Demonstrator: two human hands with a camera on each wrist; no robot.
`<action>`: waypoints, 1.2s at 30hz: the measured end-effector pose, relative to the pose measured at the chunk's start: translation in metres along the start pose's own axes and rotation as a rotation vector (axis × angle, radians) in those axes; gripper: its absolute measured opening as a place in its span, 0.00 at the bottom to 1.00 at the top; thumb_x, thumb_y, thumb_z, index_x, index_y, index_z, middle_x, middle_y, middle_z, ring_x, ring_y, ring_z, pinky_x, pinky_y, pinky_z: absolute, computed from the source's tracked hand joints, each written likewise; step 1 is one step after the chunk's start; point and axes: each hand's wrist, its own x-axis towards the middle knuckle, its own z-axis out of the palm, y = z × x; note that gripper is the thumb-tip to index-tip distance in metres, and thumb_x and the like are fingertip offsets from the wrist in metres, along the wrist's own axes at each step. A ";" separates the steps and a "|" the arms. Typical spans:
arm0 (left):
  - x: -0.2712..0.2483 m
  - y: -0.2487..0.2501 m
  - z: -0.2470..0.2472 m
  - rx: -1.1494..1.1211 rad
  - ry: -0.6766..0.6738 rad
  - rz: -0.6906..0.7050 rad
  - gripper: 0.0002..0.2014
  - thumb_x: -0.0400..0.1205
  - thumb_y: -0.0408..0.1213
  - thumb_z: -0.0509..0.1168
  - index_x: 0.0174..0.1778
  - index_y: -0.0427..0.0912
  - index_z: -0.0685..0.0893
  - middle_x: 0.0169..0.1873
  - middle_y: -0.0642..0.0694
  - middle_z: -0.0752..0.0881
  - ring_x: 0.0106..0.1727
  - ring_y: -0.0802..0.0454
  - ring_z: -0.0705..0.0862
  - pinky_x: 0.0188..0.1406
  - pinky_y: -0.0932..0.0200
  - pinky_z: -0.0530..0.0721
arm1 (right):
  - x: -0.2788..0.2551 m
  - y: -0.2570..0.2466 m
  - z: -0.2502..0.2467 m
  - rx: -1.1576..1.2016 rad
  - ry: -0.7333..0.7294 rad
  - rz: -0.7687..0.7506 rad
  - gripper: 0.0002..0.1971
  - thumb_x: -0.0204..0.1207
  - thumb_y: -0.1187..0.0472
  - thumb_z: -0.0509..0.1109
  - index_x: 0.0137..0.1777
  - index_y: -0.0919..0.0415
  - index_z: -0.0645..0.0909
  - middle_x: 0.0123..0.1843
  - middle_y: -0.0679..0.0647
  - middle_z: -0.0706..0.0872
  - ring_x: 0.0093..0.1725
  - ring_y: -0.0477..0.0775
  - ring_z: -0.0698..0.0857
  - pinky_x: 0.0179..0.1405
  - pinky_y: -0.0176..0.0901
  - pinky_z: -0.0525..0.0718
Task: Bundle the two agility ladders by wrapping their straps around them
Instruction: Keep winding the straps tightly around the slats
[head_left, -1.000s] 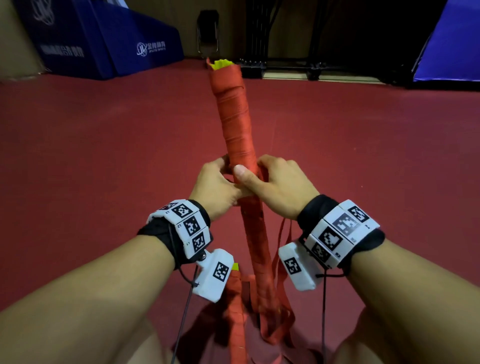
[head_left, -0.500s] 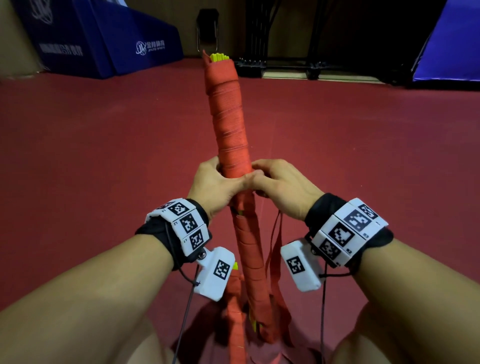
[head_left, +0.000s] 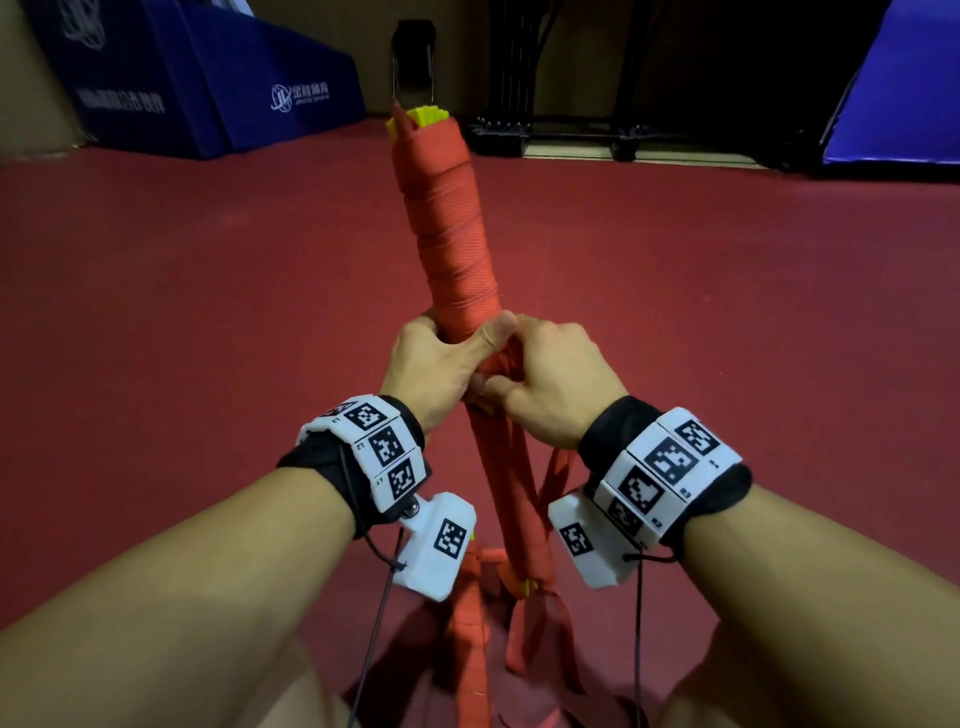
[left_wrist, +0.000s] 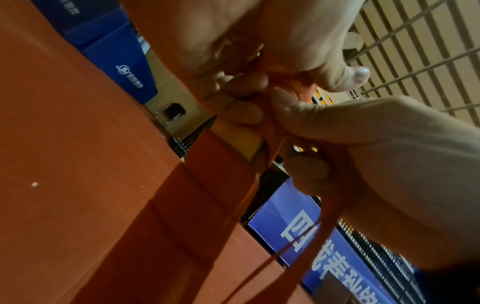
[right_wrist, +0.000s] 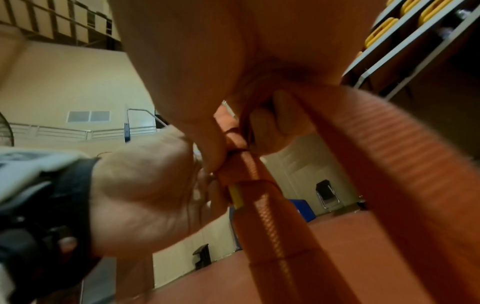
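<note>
Wrapping in progress, first ladder bundle: red strap coiled in close turns from the yellow rung ends at the far tip down to the hands. Change against the picture half a second back: the left thumb has come across the front of the bundle to pin the lowest turn, and the right hand has dropped lower and drawn in close with thumb and fingers bunched on the loose strap; a second back the right thumb lay on the front instead. Judged meaning: one more turn is being passed and cinched, so coverage creeps toward the near end, with roughly the far half bound and the near half only loosely covered. Left hand: grip clamped round the bundle just below the finished coils. Right hand: grip pinched on the strap, touching the left hand. Position of item relative to grip: bundle runs up and away from both hands, tilted slightly left, its lower part passing down between the wrists toward the red floor. Slack strap tails hang below the right wrist. Second red-wrapped length, low between the forearms; wrap state not legible.
</note>
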 end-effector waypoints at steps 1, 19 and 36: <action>-0.001 0.002 0.001 0.004 -0.011 0.007 0.30 0.62 0.69 0.80 0.45 0.46 0.88 0.31 0.54 0.90 0.28 0.57 0.86 0.30 0.59 0.84 | 0.000 0.000 0.000 -0.018 0.013 -0.001 0.21 0.72 0.47 0.71 0.61 0.57 0.78 0.52 0.60 0.88 0.51 0.69 0.86 0.49 0.57 0.86; 0.003 -0.001 -0.006 -0.025 0.090 0.105 0.23 0.60 0.54 0.83 0.46 0.50 0.86 0.43 0.42 0.93 0.47 0.39 0.92 0.55 0.38 0.90 | 0.004 0.001 0.000 -0.119 0.108 0.202 0.20 0.83 0.42 0.65 0.54 0.62 0.80 0.56 0.68 0.84 0.58 0.75 0.82 0.46 0.53 0.73; -0.003 0.001 -0.005 -0.028 -0.088 0.029 0.39 0.56 0.47 0.83 0.63 0.38 0.81 0.50 0.42 0.92 0.47 0.50 0.92 0.46 0.49 0.92 | 0.010 0.005 0.006 -0.038 -0.016 0.048 0.15 0.73 0.48 0.73 0.49 0.57 0.75 0.46 0.63 0.87 0.47 0.72 0.85 0.39 0.49 0.77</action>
